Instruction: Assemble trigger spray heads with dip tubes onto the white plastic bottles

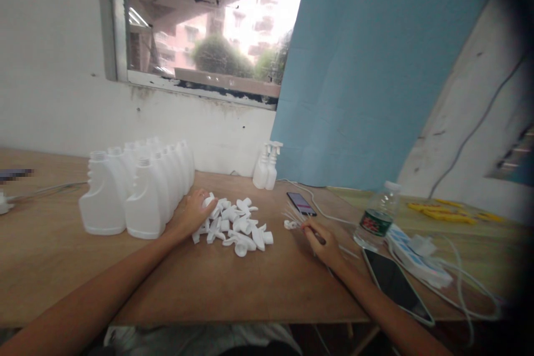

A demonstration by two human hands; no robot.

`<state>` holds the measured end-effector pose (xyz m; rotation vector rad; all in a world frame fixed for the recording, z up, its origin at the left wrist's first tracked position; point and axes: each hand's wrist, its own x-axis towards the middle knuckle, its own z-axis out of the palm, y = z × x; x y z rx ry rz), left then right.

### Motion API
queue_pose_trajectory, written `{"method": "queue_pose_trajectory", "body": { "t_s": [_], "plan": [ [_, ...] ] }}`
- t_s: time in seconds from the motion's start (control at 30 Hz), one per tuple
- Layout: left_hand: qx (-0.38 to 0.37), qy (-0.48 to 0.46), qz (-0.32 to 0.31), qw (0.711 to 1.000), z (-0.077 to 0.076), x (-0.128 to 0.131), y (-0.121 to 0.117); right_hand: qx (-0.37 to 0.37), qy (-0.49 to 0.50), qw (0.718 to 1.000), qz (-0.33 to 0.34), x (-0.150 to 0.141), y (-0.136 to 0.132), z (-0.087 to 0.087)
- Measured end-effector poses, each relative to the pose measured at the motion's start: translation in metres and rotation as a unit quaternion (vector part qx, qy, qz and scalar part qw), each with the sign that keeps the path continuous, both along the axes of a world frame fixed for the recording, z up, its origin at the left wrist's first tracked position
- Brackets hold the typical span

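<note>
My left hand (195, 209) rests at the left edge of a pile of white spray trigger heads (242, 225), thumb and fingers closed around one trigger head (210, 200). To the right, my right hand (323, 242) is closed in a pinch at a bunch of thin whitish tubes (295, 214). More tube ends stick out beneath that hand; how many are between its fingers is hidden. Beside its fingertips lies a small white piece (290, 225). White bottles without tops (144, 206) stand in rows just left of my left hand.
Two bottles with spray heads (267, 167) stand by the wall. A lit phone (301, 204) lies beyond my right hand. A water bottle (375, 219), a dark tablet (398, 286), a power strip (417, 258) with cables and yellow items (444, 211) are at the right.
</note>
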<state>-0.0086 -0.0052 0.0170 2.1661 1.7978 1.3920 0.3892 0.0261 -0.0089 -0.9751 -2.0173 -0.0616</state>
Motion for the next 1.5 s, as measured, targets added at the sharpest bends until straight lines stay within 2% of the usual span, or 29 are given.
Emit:
{"method": "queue_pose_trajectory", "body": {
  "t_s": [0.17,0.3,0.53,0.7,0.9,1.5],
  "plan": [
    [-0.007,0.004,-0.001,1.000,0.002,0.000,-0.002,-0.057,0.022,0.998,-0.013,-0.006,-0.001,0.006],
    [-0.009,0.013,-0.003,1.000,0.004,0.001,-0.003,-0.133,0.035,0.990,-0.023,-0.011,0.006,0.019],
    [-0.014,0.028,-0.003,1.000,0.005,0.002,-0.004,-0.288,0.007,0.957,-0.041,-0.033,0.052,0.058],
    [-0.010,0.045,-0.011,0.999,-0.001,0.000,0.001,-0.356,-0.017,0.933,-0.053,-0.047,0.074,0.073],
    [-0.005,0.062,-0.003,0.998,-0.007,-0.001,0.009,-0.372,-0.025,0.925,-0.068,-0.051,0.077,0.074],
    [-0.006,0.075,0.002,0.997,-0.014,0.002,0.012,-0.328,-0.014,0.937,-0.121,-0.048,0.084,0.068]
  ]
}}
